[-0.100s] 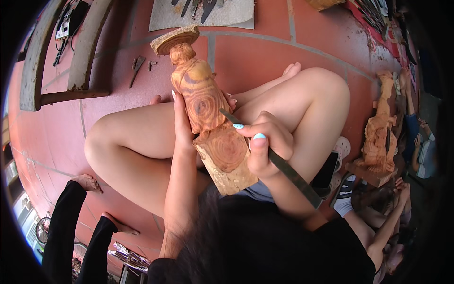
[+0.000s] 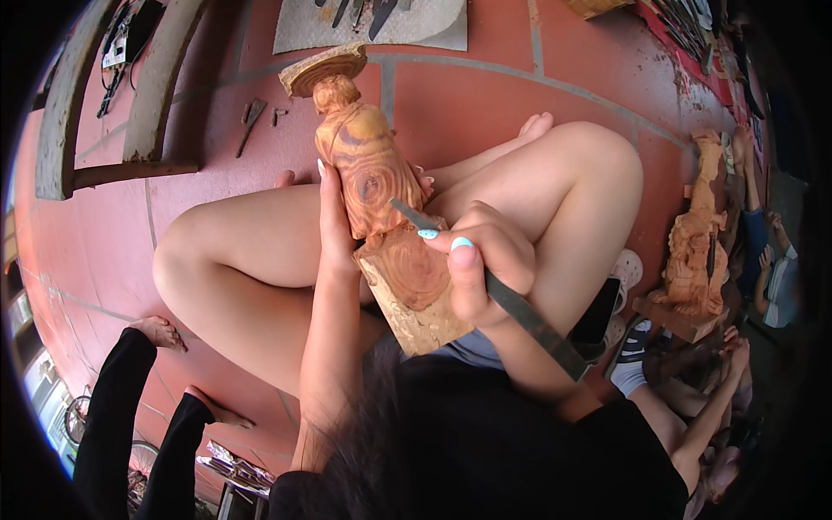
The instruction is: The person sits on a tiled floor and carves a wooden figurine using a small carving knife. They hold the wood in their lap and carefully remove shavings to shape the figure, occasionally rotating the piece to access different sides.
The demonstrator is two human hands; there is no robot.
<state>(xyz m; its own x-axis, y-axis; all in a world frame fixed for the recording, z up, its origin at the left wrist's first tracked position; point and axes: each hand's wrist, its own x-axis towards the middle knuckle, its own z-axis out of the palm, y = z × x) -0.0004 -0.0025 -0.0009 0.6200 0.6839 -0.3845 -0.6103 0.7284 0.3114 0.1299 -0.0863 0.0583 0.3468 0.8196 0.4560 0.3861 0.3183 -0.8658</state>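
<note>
A carved wooden figure (image 2: 371, 178) with a broad hat-like top and a square block base lies tilted over my crossed legs. Its top points away from me, and rings of grain show on its body. My left hand (image 2: 336, 217) holds it from the left and underneath, with fingertips showing at its right side. My right hand (image 2: 494, 260) grips a long flat metal carving tool (image 2: 536, 322), a file or chisel by its look. The tool's narrow tip is over the figure's lower body, just above the base; whether it touches the wood I cannot tell.
Several carving tools (image 2: 381, 19) lie on a pale mat (image 2: 438, 30) ahead. A wooden frame (image 2: 147, 113) stands at far left; small metal pieces (image 2: 251, 121) lie on the red tiles. At right is a larger carving (image 2: 696, 234). Other people (image 2: 130, 407) are at both sides.
The tool's tip has shifted slightly left across the figure, and my right hand has moved left with it. The figure has turned or tilted a little.
</note>
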